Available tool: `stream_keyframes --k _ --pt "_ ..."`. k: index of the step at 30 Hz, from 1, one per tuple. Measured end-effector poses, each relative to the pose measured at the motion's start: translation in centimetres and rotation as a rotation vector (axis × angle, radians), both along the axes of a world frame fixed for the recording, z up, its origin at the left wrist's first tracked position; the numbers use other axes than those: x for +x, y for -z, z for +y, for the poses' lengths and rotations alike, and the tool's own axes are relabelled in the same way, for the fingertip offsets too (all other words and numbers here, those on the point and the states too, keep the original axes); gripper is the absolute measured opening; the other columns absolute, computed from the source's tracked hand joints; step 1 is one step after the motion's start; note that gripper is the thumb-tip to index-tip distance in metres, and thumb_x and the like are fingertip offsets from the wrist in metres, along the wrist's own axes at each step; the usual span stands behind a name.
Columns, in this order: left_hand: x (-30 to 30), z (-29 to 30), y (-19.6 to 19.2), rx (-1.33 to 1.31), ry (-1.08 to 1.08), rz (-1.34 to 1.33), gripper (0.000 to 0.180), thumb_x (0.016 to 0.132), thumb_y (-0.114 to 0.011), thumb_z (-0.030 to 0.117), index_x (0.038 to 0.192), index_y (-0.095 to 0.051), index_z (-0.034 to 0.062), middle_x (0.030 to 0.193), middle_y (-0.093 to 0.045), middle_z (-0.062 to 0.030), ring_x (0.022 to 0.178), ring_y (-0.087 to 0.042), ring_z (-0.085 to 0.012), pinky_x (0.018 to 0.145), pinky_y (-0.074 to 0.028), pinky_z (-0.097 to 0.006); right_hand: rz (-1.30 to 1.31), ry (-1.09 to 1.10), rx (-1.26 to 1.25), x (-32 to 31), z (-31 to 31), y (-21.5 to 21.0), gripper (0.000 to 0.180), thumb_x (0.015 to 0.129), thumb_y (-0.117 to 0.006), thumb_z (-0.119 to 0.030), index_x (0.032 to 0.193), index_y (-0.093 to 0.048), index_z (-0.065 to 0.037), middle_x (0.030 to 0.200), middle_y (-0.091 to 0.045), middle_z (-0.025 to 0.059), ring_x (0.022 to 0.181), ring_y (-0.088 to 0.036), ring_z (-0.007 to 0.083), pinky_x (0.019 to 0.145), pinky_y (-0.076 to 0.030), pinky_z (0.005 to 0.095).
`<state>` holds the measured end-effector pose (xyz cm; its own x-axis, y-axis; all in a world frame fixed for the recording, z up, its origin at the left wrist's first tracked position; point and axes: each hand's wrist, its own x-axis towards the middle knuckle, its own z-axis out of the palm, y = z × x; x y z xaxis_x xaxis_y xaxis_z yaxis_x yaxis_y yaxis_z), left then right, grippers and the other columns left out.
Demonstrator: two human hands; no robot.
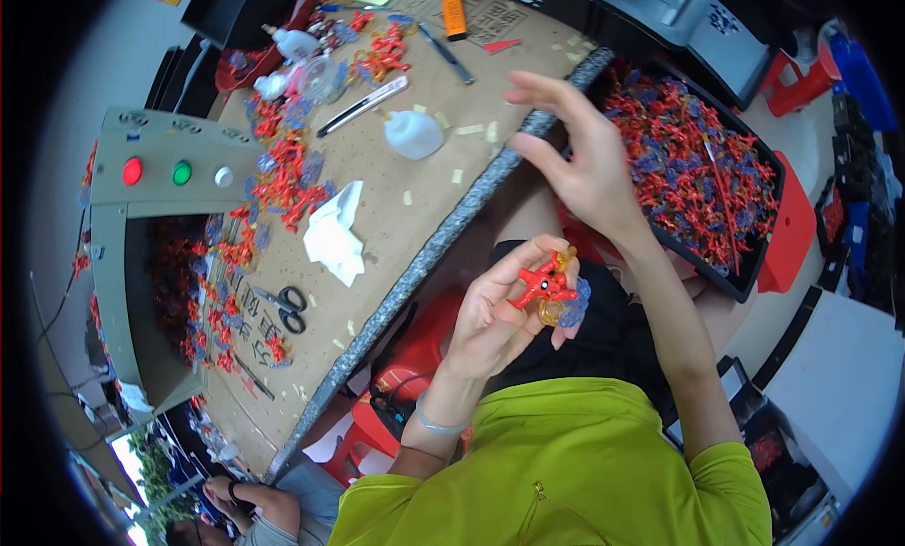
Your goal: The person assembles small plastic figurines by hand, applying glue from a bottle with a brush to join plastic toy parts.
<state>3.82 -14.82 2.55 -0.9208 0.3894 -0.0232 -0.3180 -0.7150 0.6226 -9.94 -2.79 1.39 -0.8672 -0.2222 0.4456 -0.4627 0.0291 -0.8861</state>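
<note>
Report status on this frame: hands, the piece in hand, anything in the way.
Left hand shut on red toy piece, held over lap. Right hand open, empty, raised near table edge. Nothing between hands; black tray of parts to the right.

Illumination is bright, even and diffuse, with no single source visible. Shadows are soft and short: a faint one lies under the crumpled white tissue (335, 233) on the brown work table (396, 202). Colours are saturated; the red plastic parts read vividly. Mild glare appears on the white squeeze bottle (413, 133) at 12 o'clock. Fisheye distortion is strong: the table's grey edge bows, and a black vignette fills the corners from 7 to 11 o'clock and from 1 to 5 o'clock. The centre is sharp; the raised right hand (575, 155) shows slight softness, and detail smears toward the rim.
</note>
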Motion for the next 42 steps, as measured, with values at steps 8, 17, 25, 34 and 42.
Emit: stream_keyframes --k 8,17,25,34,42 --pt "-1.1 6.2 -4.1 -0.017 0.478 -0.074 0.085 0.077 -0.071 0.05 0.13 -0.039 -0.0093 0.111 -0.05 -0.0114 0.093 -0.056 -0.0169 0.074 -0.048 -0.028 -0.389 0.447 -0.16 10.7 14.5 0.4 0.039 0.084 -0.057 0.007 0.122 -0.051 0.004 0.104 -0.06 0.0097 0.099 -0.059 0.0153 0.088 -0.046 0.0271" --pt "-2.3 13.0 -8.0 -0.056 0.613 0.043 0.071 0.075 -0.074 0.048 0.11 -0.056 -0.0106 0.106 -0.051 -0.0221 0.092 -0.055 -0.0265 0.076 -0.048 -0.034 -0.488 0.694 -0.211 17.3 20.5 1.2 0.034 0.085 -0.057 0.007 0.119 -0.052 0.005 0.102 -0.06 0.0095 0.095 -0.061 0.0153 0.087 -0.047 0.0257" --pt "-3.1 11.9 -8.5 -0.015 0.555 0.097 0.067 0.076 -0.075 0.04 0.113 -0.054 -0.0124 0.112 -0.049 -0.0238 0.096 -0.055 -0.0278 0.074 -0.051 -0.032 -0.458 0.708 -0.262 15.7 20.1 1.6 0.035 0.085 -0.058 0.006 0.12 -0.051 0.006 0.102 -0.061 0.0111 0.092 -0.061 0.0157 0.085 -0.047 0.0263" --pt "-1.5 6.8 -5.2 0.08 0.368 0.254 0.053 0.086 -0.059 0.005 0.134 -0.039 -0.0034 0.122 -0.045 -0.0064 0.091 -0.053 -0.0091 0.079 -0.046 -0.025 -0.437 0.473 -0.098 13.1 16.7 2.2 0.029 0.087 -0.057 0.004 0.116 -0.055 0.006 0.103 -0.061 0.0113 0.091 -0.061 0.0161 0.084 -0.047 0.0263" --pt "2.2 1.6 -6.7 -0.12 0.15 -0.026 0.087 0.071 -0.076 0.05 0.126 -0.043 -0.0093 0.112 -0.05 -0.0156 0.1 -0.053 -0.0218 0.071 -0.048 -0.03 0.2 -0.24 0.064 6.5 -0.9 0.6 0.019 0.076 -0.065 0.003 0.094 -0.068 -0.003 0.082 -0.064 0.0103 0.076 -0.061 0.0249 0.068 -0.049 0.0316"
